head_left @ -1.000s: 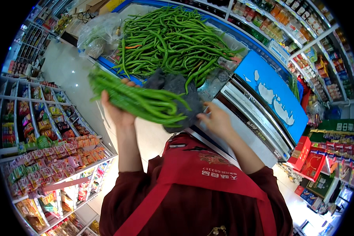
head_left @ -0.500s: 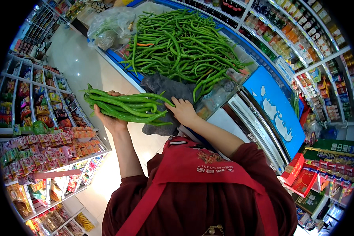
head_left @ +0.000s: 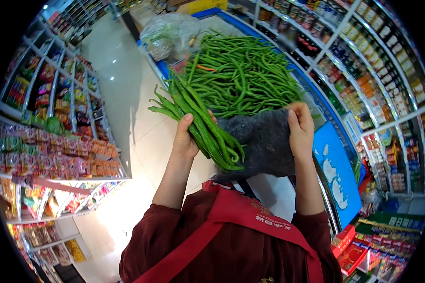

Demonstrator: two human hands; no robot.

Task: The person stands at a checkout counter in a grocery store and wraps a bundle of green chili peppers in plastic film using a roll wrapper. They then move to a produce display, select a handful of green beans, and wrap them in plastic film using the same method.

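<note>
— Up in the left hand, what is that?

— It is a bunch of long green beans. The fingers are closed around them. The beans are thin, smooth and a bit bendy. They fan out from the hand, up and to the left, and their lower ends point down to the right.

— And the right hand?

— It grips the top edge of a dark grey bag. The bag looks soft, thin and crinkly. It hangs between the two hands, and the lower ends of the beans lie against its front.

— What is behind the hands?

— A big pile of the same green beans in a long bin with a blue rim. One small orange piece sits in the pile. A clear, puffy plastic bag stands at the far end.

— What is on the side of the bin?

— A bright blue panel with white shapes, just right of the right hand.

— And around that?

— On the left, shelves hold rows of small shiny packs, red, orange, pink and green. On the right, more shelves hold rows of bottles and jars. Low on the right are red boxes. The floor is pale, smooth and shiny.

— What does the person wear?

— A dark red top with a brighter red apron over it.
</note>
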